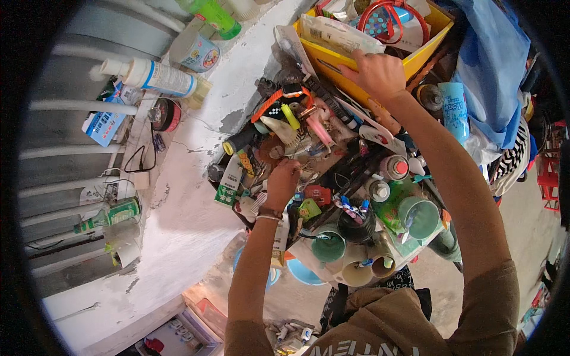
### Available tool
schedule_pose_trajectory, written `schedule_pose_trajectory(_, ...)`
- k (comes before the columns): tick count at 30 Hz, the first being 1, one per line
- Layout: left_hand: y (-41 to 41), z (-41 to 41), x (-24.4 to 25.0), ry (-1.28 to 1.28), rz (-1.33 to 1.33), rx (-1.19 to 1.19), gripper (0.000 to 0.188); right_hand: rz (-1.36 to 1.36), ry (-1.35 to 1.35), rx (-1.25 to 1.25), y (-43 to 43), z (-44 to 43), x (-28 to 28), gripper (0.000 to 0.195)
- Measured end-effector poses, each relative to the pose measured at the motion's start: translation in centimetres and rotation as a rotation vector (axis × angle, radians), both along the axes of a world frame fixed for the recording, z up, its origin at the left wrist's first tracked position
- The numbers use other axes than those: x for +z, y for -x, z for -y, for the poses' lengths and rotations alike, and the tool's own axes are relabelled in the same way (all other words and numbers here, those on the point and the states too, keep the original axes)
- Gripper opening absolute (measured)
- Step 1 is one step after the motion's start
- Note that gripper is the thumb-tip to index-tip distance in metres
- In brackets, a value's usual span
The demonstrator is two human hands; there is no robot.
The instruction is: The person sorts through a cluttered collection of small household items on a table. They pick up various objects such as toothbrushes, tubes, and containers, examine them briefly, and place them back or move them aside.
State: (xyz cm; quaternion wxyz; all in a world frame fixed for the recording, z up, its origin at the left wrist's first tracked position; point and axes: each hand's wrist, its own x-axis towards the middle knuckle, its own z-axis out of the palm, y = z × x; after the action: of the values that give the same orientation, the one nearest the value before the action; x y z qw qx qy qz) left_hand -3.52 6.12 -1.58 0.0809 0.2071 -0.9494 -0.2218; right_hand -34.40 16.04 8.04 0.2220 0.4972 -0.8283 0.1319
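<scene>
My left hand (283, 181) reaches into a cluttered open tray, fingertips bunched among small items and beside a round brown object (270, 150). Whether it pinches something is hidden. My right hand (378, 74) grips the near wall of a yellow box (327, 62), the thumb lying along its outside. Between the hands lie a smartwatch with an orange strap (292, 91), a yellow-green tube (290, 116), a pale comb-like piece (280, 130) and a pink cylindrical item (318, 127). A green-and-white carton (229, 181) leans at the tray's left edge.
Toothbrushes stand in a black cup (356, 224); near it are green cups (328, 245) and a spray can with a red top (396, 167). A white ledge (200, 164) runs along the left, with bottles (164, 79) behind it. Blue cloth (490, 75) hangs at right.
</scene>
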Motion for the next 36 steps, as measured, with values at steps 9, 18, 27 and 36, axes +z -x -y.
schedule_pose_trajectory(9, -0.7, -2.7, 8.7, -1.228, -0.289, 0.502, 0.027, -0.003, 0.09, -0.002, -0.3, 0.0, -0.7, 0.042)
schedule_pose_trajectory(18, 0.3, -4.1, 13.2, -1.316, -0.438, 0.4, 0.024, 0.064, -0.017, -0.064, -1.3, 0.4, -1.0, 0.042)
schedule_pose_trajectory(27, 1.0, -5.0, 14.1, -1.326, -0.581, 0.402, 0.02, 0.18, 0.002, -0.069, -0.3, -1.1, 1.2, 0.041)
schedule_pose_trajectory(36, 1.5, -7.3, 16.2, -1.074, -0.593, 0.429, 0.013, 0.181, -0.06, -0.061, -0.2, -0.7, 0.4, 0.044)
